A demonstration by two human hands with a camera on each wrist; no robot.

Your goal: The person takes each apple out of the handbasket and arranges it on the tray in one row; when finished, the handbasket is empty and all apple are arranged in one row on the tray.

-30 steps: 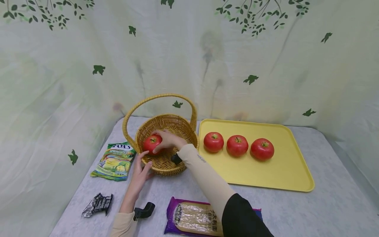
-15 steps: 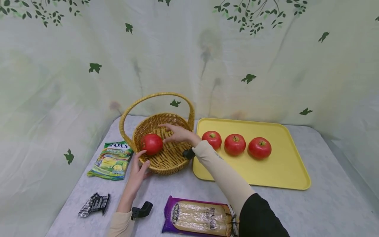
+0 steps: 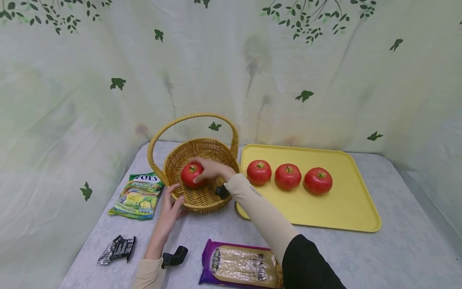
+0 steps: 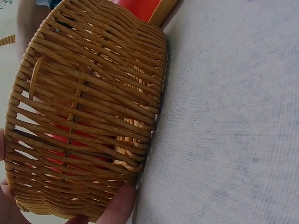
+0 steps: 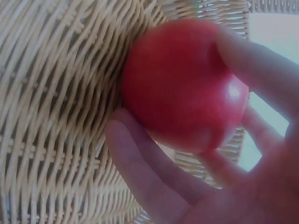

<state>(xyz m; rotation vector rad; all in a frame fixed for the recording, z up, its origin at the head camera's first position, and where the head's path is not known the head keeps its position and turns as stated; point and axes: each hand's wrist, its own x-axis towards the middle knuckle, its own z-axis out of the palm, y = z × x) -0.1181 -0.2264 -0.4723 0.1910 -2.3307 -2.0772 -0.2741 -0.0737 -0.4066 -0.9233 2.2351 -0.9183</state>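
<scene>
A wicker basket with a tall arched handle stands at the middle left of the table. Inside it lies a red apple, which my right hand grips from the right. In the right wrist view, thumb and fingers curve round the apple close to the woven wall. My left hand holds the basket's near left side, with fingertips at the rim and low on the wall in the left wrist view. Through the gaps in the basket weave, red shows.
A yellow tray with three red apples lies right of the basket. To the left are a green FOX'S candy bag and a small black-and-white wrapper. A purple noodle pack lies in front, partly under the right arm.
Half a second ago my right hand was off the apple, just to its right. Now it grips the apple again, which sits slightly farther right and is turned stem up. The left hand stays put.
</scene>
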